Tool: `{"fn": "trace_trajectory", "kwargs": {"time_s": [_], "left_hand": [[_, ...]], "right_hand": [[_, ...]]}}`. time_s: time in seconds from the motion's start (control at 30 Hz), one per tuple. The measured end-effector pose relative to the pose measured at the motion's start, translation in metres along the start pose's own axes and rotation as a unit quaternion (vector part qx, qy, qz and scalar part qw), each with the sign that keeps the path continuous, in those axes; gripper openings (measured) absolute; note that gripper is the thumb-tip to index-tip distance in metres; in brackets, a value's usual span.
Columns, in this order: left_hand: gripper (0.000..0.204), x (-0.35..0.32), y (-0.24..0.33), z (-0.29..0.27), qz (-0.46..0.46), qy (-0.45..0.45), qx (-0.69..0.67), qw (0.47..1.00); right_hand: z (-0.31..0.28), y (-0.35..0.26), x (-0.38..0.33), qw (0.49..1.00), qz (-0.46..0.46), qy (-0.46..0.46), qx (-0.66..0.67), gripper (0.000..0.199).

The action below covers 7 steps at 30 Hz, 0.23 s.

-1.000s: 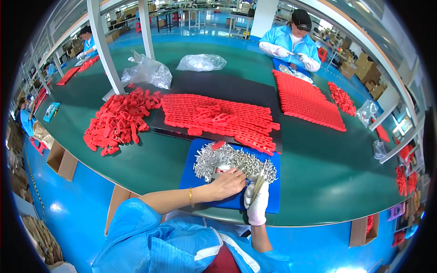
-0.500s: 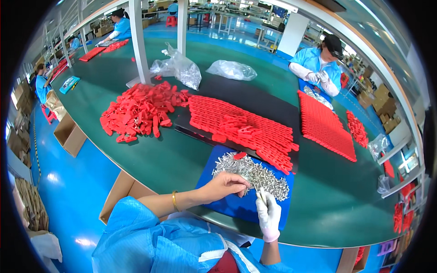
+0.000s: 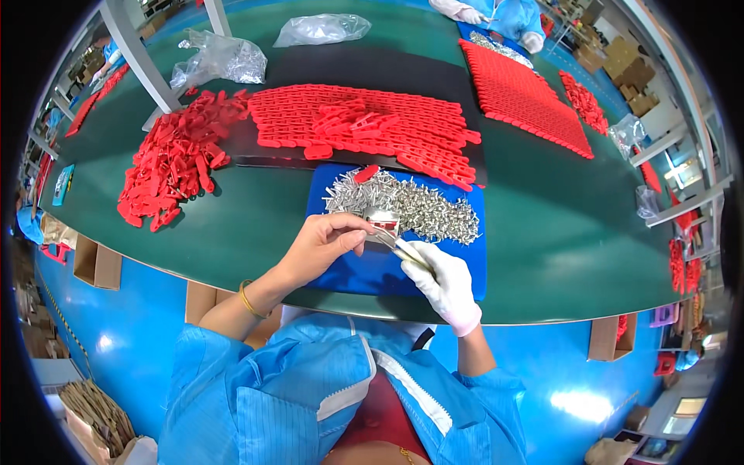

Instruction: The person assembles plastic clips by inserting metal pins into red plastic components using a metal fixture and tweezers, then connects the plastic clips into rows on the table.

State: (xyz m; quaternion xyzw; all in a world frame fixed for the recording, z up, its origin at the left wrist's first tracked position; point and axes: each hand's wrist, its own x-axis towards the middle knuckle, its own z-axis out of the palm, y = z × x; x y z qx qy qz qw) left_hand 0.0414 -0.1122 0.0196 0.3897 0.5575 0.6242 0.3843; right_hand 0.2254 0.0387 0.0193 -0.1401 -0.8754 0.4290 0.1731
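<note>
My bare left hand (image 3: 329, 242), a gold bangle at its wrist, is closed in a pinch over the blue tray (image 3: 322, 194). What its fingertips hold is too small to make out. My white-gloved right hand (image 3: 446, 285) grips a slim metal hand tool with pale handles (image 3: 411, 253), its tip meeting the left fingertips. Just beyond the fingers, a shiny metal piece with red and white on it (image 3: 383, 220) shows; its kind is unclear. Small silver metal pins (image 3: 434, 203) are heaped on the tray, with one red plastic piece (image 3: 366, 173) on top.
Past the tray, rows of red plastic pieces (image 3: 287, 116) cover a black board (image 3: 387, 71). A loose red pile (image 3: 174, 155) lies left. Clear plastic bags (image 3: 322, 29) sit farther back. Another person (image 3: 504, 17) works across the green table (image 3: 558, 232). A white post (image 3: 139, 54) stands at left.
The view has tipped down toward my hands. My left fingertips and the tool in my right hand have come together. The shiny metal piece now shows between them.
</note>
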Motion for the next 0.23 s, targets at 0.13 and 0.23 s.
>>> {"fn": "trace_trajectory", "kwargs": {"time_s": [0.13, 0.23], "left_hand": [[0.016, -0.0007, -0.0021, 0.0001, 0.023, -0.01, 0.013, 1.0], [0.016, -0.0029, 0.0, -0.0033, 0.013, -0.022, 0.056, 0.998]], "right_hand": [[0.0, -0.002, 0.0003, 1.0, -0.006, -0.016, -0.018, 0.034], [0.001, -0.0024, -0.001, 1.0, -0.008, -0.012, 0.002, 0.031]]}}
